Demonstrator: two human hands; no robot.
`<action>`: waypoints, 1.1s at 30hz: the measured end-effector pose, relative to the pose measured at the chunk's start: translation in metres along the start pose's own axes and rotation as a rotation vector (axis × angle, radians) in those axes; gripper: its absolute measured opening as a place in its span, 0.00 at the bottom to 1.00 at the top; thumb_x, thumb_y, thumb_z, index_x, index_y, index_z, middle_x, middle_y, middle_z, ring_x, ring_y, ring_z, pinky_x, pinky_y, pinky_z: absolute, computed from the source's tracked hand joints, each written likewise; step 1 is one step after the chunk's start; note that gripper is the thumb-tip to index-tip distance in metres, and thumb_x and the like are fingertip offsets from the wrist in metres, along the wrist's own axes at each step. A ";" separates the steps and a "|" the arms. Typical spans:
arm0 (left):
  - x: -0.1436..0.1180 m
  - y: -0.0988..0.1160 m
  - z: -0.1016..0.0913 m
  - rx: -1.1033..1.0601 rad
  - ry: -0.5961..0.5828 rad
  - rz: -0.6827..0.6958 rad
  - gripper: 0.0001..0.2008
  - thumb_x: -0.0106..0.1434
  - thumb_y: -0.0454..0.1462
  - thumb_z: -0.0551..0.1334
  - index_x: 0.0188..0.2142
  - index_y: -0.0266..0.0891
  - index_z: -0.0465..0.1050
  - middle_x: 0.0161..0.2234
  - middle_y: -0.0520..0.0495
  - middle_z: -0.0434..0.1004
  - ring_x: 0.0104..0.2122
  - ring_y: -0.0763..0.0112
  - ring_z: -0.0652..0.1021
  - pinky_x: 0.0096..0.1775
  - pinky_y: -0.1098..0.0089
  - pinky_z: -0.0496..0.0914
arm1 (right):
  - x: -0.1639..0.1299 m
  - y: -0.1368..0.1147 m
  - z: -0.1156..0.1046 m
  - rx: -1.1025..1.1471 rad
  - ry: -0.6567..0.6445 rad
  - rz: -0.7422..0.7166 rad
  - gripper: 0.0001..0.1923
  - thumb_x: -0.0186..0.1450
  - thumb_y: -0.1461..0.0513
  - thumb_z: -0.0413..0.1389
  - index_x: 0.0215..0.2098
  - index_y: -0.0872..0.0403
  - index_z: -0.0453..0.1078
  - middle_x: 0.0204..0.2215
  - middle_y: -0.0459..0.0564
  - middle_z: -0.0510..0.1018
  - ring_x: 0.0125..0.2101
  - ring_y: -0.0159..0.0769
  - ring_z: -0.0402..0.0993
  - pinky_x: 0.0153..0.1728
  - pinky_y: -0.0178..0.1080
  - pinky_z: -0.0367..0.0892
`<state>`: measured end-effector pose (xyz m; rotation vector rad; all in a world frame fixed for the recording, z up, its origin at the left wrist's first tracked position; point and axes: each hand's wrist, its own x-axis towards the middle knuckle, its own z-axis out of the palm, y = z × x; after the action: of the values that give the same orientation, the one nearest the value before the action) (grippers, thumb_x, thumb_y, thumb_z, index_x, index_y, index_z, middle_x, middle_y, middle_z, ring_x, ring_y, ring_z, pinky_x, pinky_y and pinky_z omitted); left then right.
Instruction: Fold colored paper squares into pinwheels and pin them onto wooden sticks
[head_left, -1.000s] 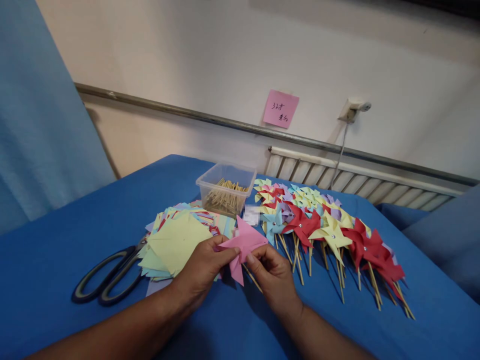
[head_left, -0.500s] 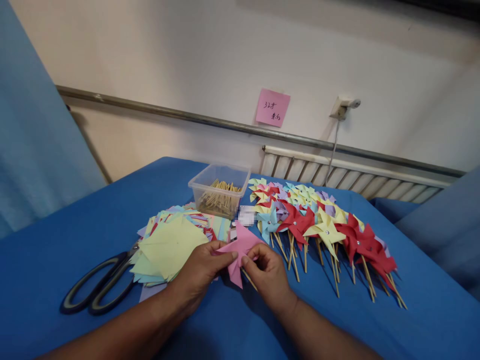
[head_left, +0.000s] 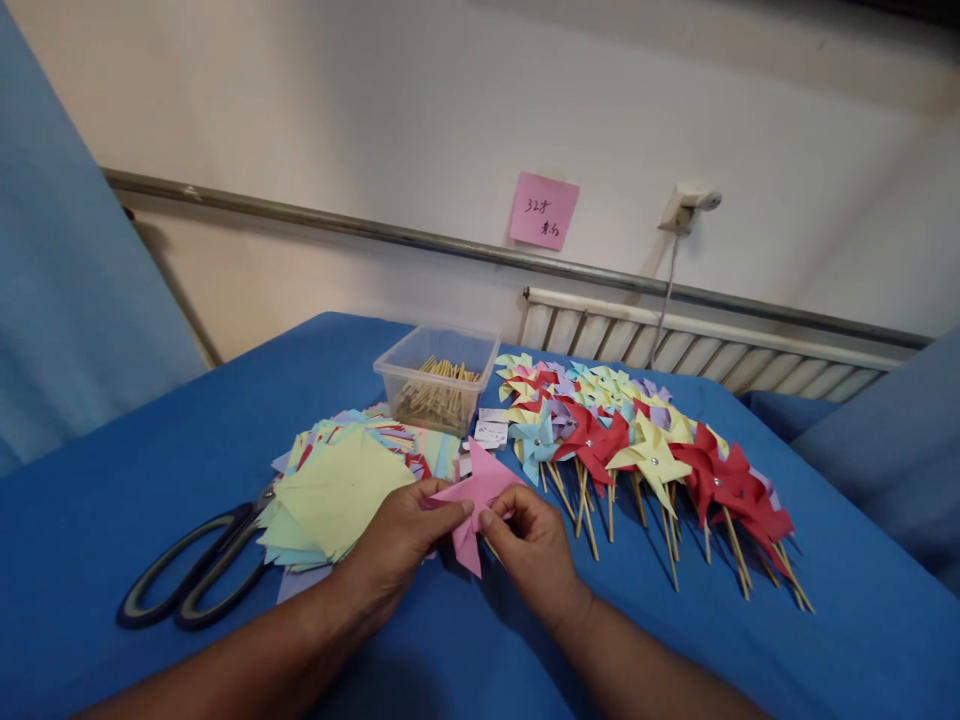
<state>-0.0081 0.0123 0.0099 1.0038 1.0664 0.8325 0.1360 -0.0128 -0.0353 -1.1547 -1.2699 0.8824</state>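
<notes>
Toward the left edge of the blue-covered desk [head_left: 135, 470] lie black-handled scissors [head_left: 187, 580], blades pointing at a fanned stack of paper squares [head_left: 341, 485], pale yellow on top. The left hand [head_left: 394, 545] rests just right of that stack, its thumb and fingertips pinched shut on the left point of a pink pinwheel [head_left: 476, 495]. The pinwheel sits between the two hands, near the front middle of the desk, held just above the cloth. Its lower point hangs down toward the person, its upper points face the far edge. The right hand [head_left: 532, 545] closes on it from the other side, fingers together at the centre of the paper. A thin wooden stick seems to run down and right under that hand, though most of it is hidden. Both hands are equally close to the pinwheel; the centre lies just beyond the right fingertips.

Behind, toward the far edge, stands a clear tub of sticks [head_left: 439, 385]. Right of it spreads a row of finished pinwheels [head_left: 645, 450], red, yellow, blue and lilac, sticks pointing at the near edge.
</notes>
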 end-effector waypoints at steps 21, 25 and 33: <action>-0.008 0.016 -0.006 0.595 -0.135 0.179 0.11 0.51 0.35 0.63 0.36 0.38 0.68 0.27 0.52 0.73 0.26 0.69 0.73 0.28 0.72 0.64 | 0.008 -0.019 -0.017 0.389 -0.303 0.217 0.18 0.51 0.58 0.66 0.36 0.52 0.67 0.26 0.41 0.73 0.25 0.30 0.68 0.27 0.32 0.63; -0.007 0.010 -0.009 0.650 -0.156 0.201 0.12 0.51 0.34 0.62 0.38 0.38 0.68 0.24 0.54 0.72 0.24 0.70 0.72 0.26 0.73 0.62 | 0.006 -0.016 -0.014 0.374 -0.334 0.223 0.15 0.51 0.59 0.66 0.35 0.52 0.68 0.26 0.40 0.72 0.24 0.29 0.67 0.26 0.32 0.62; -0.006 0.008 0.009 0.060 -0.050 0.042 0.17 0.51 0.38 0.67 0.40 0.37 0.67 0.27 0.51 0.76 0.26 0.71 0.75 0.29 0.73 0.66 | 0.008 -0.008 -0.002 0.548 0.045 0.258 0.20 0.50 0.58 0.66 0.36 0.54 0.63 0.23 0.39 0.73 0.21 0.28 0.68 0.26 0.33 0.64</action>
<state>-0.0018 0.0073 0.0208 1.0950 1.0356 0.8096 0.1381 -0.0075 -0.0254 -0.8958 -0.7744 1.2909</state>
